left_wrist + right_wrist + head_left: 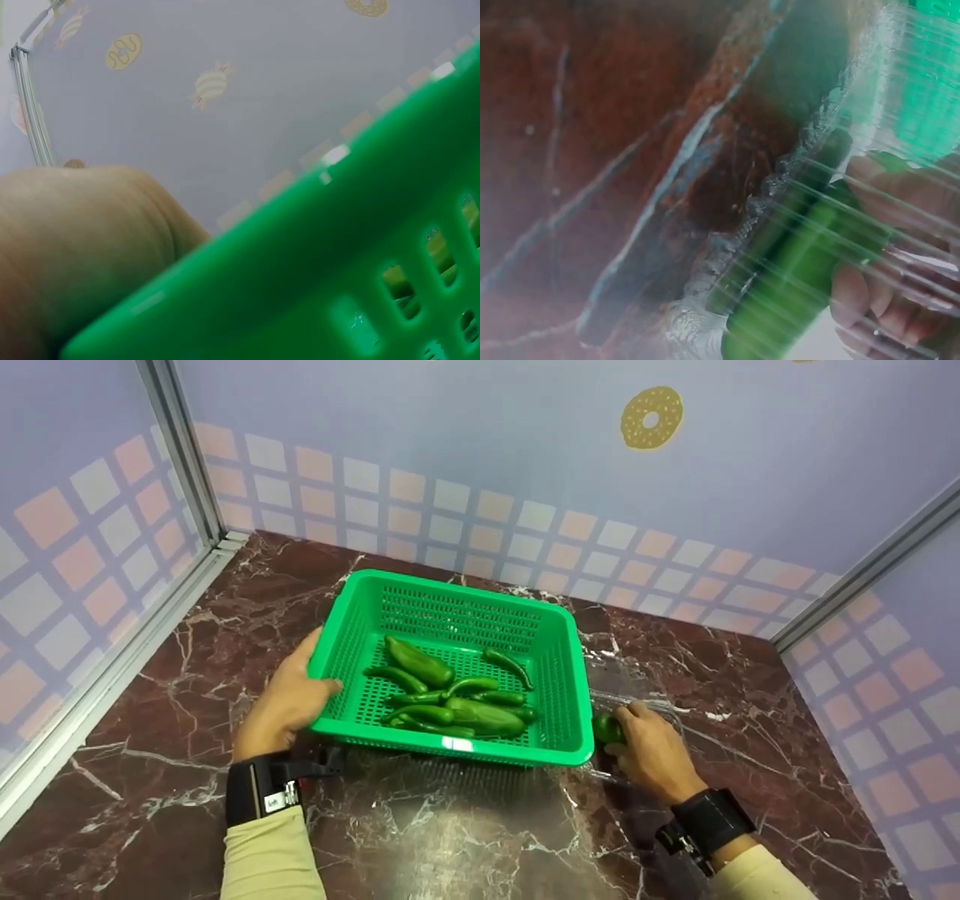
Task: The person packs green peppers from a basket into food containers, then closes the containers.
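A green perforated plastic basket (465, 594) fills the middle of the head view, with several green peppers (487, 718) inside, some broad and some thin. My left hand (285, 701) grips its left side, thumb over the rim and fingers outside. Beyond the basket's right side, my right hand (652, 750) holds a green pepper (606, 727) low by the table. The right wrist view shows this pepper (787, 277) and the fingers (851, 296) through the ridged wall of a clear plastic container (761, 206). How far the basket stands off the table is hard to tell.
The table is dark red marble (172, 720) with white veins. Lilac panels (480, 457) with printed squares and a doughnut close off the back and both sides, framed by metal strips (184, 450). Part of the clear container lies hidden behind the basket and right hand.
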Demonstrator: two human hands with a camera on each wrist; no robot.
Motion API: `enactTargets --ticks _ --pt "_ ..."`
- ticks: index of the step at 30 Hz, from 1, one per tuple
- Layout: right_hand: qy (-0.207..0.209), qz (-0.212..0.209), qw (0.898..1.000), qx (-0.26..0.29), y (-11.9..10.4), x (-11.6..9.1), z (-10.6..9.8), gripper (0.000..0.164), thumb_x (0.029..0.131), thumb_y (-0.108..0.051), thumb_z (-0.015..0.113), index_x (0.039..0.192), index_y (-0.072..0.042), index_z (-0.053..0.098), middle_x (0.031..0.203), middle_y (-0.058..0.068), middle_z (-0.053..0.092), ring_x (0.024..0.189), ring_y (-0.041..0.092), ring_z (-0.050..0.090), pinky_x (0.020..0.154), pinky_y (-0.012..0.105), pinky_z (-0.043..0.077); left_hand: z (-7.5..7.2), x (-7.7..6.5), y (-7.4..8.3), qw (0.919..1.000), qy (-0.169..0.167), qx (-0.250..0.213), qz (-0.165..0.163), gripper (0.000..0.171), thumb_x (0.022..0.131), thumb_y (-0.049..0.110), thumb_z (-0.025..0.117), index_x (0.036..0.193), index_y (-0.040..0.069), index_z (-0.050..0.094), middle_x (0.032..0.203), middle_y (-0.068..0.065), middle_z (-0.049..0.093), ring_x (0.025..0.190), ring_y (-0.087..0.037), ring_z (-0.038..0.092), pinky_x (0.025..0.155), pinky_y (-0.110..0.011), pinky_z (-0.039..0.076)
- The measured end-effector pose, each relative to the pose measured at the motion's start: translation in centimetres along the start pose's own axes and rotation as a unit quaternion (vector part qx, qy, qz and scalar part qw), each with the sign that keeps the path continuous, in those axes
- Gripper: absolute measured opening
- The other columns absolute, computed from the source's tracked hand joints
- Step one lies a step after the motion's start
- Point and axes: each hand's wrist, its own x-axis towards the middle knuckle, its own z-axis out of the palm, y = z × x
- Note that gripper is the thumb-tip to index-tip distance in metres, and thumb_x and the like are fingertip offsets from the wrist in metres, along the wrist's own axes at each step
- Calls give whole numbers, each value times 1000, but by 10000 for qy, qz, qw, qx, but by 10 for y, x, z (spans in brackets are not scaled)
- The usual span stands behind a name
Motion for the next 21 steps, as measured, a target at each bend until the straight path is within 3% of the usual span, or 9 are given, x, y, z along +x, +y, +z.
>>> enactTargets --ticks 4,11,21 --pt "-13 -28 10000 21 0 -1 1 35 71 -7 90 98 -6 69 95 9 62 87 32 64 79 52 59 0 -2 1 10000 -41 6 -12 94 99 1 51 169 31 -5 172 -24 14 128 -38 49 92 -40 53" --pt "0 -147 9999 72 0 1 -2 35 72 -6 90 100 -3 69 95 11 64 88 33 65 78 53 57 0 -3 1 9999 -36 -117 75 94 99 -1 50 169 31 -4 168 -27 24 118 -36 53 83 -36 54" --pt "-173 -31 9997 141 0 3 -5 33 74 -6 89 100 -3 69 96 12 65 88 33 65 78 54 58 1 -1 1 10000 -41 -46 -69 95 99 1 51 169 31 -6 172 -24 15 121 -36 53 84 -37 56"
